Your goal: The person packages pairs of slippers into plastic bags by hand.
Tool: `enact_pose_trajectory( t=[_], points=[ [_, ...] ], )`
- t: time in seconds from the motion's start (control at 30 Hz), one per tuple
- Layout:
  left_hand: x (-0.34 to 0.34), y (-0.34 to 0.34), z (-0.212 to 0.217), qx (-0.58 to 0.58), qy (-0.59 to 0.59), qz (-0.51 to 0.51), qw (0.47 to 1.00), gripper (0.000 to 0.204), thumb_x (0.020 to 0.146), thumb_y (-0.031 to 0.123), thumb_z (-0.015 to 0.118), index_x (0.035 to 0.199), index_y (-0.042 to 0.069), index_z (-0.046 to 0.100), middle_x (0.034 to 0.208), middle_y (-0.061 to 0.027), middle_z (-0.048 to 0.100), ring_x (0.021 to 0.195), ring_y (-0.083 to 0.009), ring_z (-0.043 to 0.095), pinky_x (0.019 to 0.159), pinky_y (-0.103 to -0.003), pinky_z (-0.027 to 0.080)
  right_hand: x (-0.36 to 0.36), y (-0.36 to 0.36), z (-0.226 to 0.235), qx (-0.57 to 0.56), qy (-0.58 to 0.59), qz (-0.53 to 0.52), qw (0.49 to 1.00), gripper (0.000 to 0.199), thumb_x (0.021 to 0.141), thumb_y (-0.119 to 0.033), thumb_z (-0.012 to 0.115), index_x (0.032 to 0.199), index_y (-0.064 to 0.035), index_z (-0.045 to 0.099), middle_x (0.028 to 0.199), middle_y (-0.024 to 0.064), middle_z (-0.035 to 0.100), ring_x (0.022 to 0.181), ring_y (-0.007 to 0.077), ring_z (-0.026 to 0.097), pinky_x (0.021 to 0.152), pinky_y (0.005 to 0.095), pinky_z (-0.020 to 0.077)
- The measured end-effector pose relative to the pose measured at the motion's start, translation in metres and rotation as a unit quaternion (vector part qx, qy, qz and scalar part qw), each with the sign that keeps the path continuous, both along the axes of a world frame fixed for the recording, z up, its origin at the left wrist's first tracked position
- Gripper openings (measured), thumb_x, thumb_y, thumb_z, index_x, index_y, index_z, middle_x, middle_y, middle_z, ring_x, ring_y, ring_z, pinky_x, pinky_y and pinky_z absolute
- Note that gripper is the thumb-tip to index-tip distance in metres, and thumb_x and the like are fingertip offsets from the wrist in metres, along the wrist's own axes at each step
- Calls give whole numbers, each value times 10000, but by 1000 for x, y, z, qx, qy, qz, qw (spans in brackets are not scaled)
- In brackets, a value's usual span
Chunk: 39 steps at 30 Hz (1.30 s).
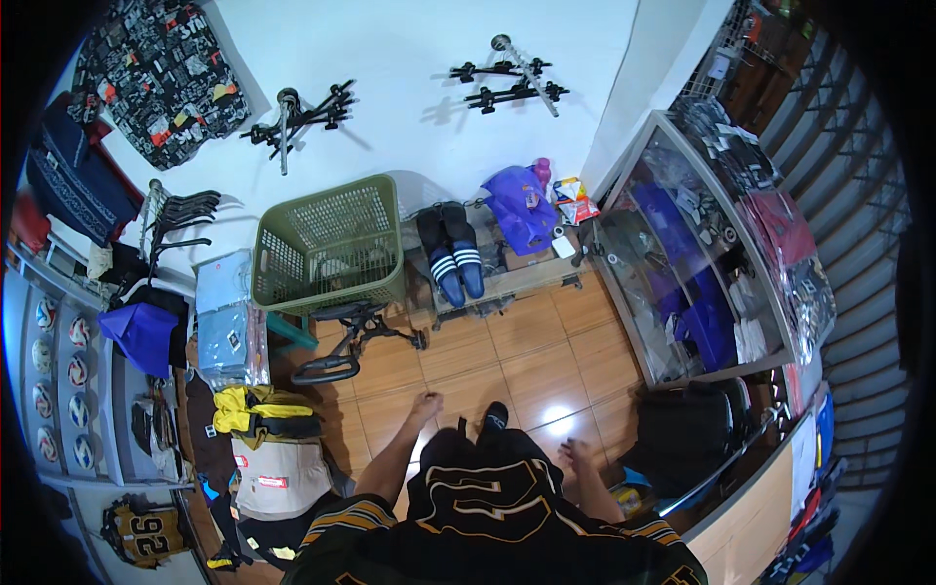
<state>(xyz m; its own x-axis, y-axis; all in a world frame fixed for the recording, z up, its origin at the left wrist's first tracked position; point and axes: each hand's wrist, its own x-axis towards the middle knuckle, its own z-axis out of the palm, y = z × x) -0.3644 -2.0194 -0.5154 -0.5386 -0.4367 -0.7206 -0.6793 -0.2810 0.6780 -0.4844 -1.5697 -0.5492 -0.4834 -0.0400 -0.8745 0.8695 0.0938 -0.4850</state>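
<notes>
Two hands (575,454) hang apart, one green basket (382,291) ahead.

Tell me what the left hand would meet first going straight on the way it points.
The left hand would probably meet the low bench first, near the blue slides, though its height relative to the bench is unclear.

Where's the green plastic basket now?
Left of centre in the head view, the basket is by the white wall, left of the striped blue slides.
</notes>
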Motion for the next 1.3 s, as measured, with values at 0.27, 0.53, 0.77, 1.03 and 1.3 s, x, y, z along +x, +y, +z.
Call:
enact_pose_trajectory(
  t=[0.27, 0.53, 0.77, 1.03, 1.3],
  points=[
    [-108, -29, -12, 95, 35, 82, 991, 112, 904, 190, 623, 931, 81, 621, 753, -15, 622, 639, -125, 602, 526, -246, 463, -127, -68, 73, 53, 50, 54, 996, 312, 949, -235, 558, 1190, -37, 558, 1049, 115, 674, 865, 223, 681, 671, 363, 566],
    [-239, -60, -28, 201, 58, 98, 973, 223, 860, 164, 717, 1048, 91, 621, 891, -6, 652, 692, -127, 631, 565, -239, 478, -100, -26, 35, 99, 38, 2, 994, 183, 899, -122, 533, 946, 29, 624, 799, 162, 647, 547, 196, 616, 388, 266, 437],
    [-310, -117, -104, 214, -17, 95, 972, 215, 900, 147, 673, 1090, 58, 628, 907, -41, 645, 745, -141, 639, 572, -221, 463, -88, -74, 106, 240, -65, 15, 968, 161, 915, -89, 530, 957, 41, 615, 751, 138, 647, 531, 205, 627, 395, 321, 495],
    [-377, -166, -166, 259, -49, 240, 934, 119, 960, 112, 550, 1018, 30, 613, 776, -43, 626, 608, -129, 598, 467, -227, 464, -155, -157, 124, 227, -34, 20, 973, 205, 941, -107, 586, 1076, 47, 595, 869, 142, 681, 682, 206, 685, 554, 305, 562],
    [-400, -197, -226, 377, -102, 350, 851, 266, 962, 357, 601, 911, 111, 516, 822, -76, 595, 697, -266, 624, 546, -323, 537, -196, -210, 130, 189, -10, 65, 980, 202, 934, -158, 623, 1072, -14, 593, 893, 106, 686, 721, 183, 686, 545, 301, 542]
  ],
)
